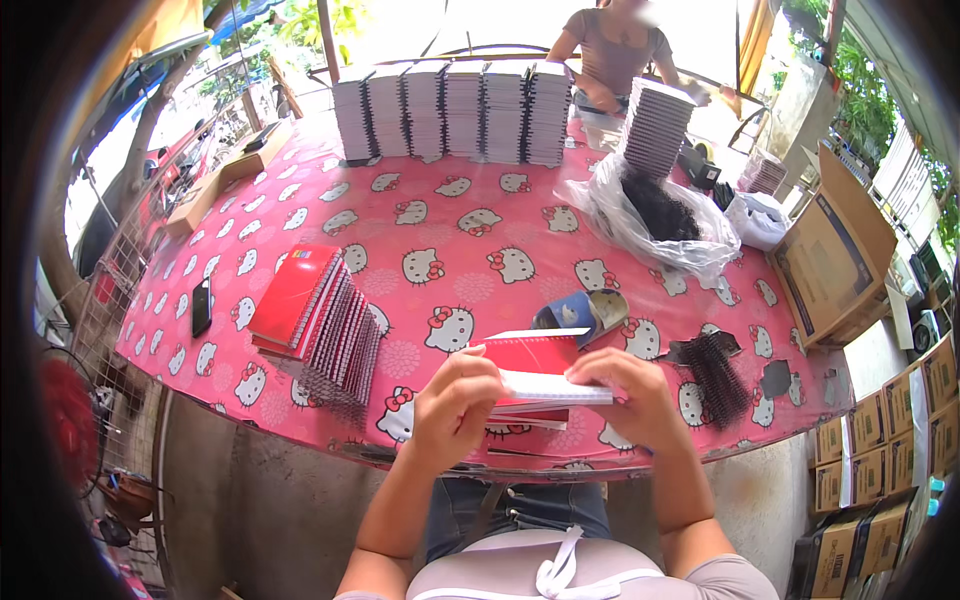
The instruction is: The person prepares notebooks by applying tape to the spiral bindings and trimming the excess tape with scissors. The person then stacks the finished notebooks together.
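Close in front of me, at the table's near edge, both hands hold a spiral notebook (555,387) with white pages and a red cover. My left hand (460,405) grips its left end with curled fingers. My right hand (636,396) has its thumb on top of the pages at the right, its other fingers partly hidden behind. Under the notebook lie more red-covered books (535,417), mostly covered by it. Left of my hands stands a leaning stack of red spiral notebooks (318,322).
Tall stacks of spiral-bound pages (445,115) line the far side. Black coils (715,380) and a blue slipper (585,315) lie right; a plastic bag (600,205) holds black coils. A phone (202,307) lies left. Another person (615,55) is behind the table, near a cardboard box (835,250).
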The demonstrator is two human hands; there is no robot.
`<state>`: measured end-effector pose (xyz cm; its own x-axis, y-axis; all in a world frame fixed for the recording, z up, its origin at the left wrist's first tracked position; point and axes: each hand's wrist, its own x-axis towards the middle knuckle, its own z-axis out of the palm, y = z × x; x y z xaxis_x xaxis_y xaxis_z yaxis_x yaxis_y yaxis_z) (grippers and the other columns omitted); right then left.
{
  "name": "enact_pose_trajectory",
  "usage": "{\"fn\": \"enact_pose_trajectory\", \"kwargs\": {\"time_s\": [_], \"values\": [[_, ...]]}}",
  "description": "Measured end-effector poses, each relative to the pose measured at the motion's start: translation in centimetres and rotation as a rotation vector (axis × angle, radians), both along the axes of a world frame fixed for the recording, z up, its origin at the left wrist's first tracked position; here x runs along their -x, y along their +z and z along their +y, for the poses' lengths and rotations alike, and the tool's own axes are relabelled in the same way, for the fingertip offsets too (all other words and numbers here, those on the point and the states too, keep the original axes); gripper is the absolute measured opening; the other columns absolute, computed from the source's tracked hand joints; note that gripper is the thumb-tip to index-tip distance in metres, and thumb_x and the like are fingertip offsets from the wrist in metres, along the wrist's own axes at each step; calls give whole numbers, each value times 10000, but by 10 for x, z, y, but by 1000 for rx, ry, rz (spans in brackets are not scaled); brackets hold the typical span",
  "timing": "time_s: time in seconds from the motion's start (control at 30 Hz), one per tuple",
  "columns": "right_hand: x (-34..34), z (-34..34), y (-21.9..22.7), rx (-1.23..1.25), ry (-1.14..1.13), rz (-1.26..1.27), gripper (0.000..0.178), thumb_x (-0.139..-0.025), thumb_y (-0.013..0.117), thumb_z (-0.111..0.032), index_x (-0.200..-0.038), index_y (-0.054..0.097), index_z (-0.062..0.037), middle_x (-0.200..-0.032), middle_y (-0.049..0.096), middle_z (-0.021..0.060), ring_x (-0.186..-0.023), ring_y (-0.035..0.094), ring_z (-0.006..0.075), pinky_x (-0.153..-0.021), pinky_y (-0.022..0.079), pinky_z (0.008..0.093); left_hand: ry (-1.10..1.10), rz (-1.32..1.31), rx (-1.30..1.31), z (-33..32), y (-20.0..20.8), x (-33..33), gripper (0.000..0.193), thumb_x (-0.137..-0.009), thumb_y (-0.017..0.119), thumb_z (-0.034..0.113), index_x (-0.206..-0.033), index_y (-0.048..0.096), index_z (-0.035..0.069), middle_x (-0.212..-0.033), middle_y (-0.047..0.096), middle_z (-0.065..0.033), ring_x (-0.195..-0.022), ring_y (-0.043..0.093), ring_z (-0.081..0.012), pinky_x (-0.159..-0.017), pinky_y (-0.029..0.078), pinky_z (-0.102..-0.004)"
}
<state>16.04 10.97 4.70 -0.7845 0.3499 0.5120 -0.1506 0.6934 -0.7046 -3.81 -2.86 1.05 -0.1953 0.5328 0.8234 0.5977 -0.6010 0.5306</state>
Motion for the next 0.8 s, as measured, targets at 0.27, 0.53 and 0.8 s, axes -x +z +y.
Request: {"fn": "enact_pose_trajectory", "kwargs": {"time_s": [0.27,0.53,0.8], "values": [[-39,-12,-1,3,-7,-33,288,-657,701,72,-929,668,-15,-1000,673,143,-927,676,244,-752,543,332,-83,159,-22,-41,4,-17,346,-660,771,30,-976,743,170,-962,592,-41,-869,615,-172,-957,463,-464],[22,49,-48,-370,-550,-15,243,-707,694,35,-938,699,-39,-994,668,127,-870,650,309,-799,519,394,106,-79,99,-42,-1,-19,279,-756,680,-75,-993,712,68,-940,621,-93,-849,615,-183,-867,510,-389],[13,26,-15,-621,-435,356,186,-692,695,8,-861,714,-66,-904,656,95,-829,637,234,-727,514,377,-213,-1260,-79,-43,18,8,318,-906,592,-32,-1214,527,14,-1129,644,-134,-1022,648,-204,-877,547,-340]]}}
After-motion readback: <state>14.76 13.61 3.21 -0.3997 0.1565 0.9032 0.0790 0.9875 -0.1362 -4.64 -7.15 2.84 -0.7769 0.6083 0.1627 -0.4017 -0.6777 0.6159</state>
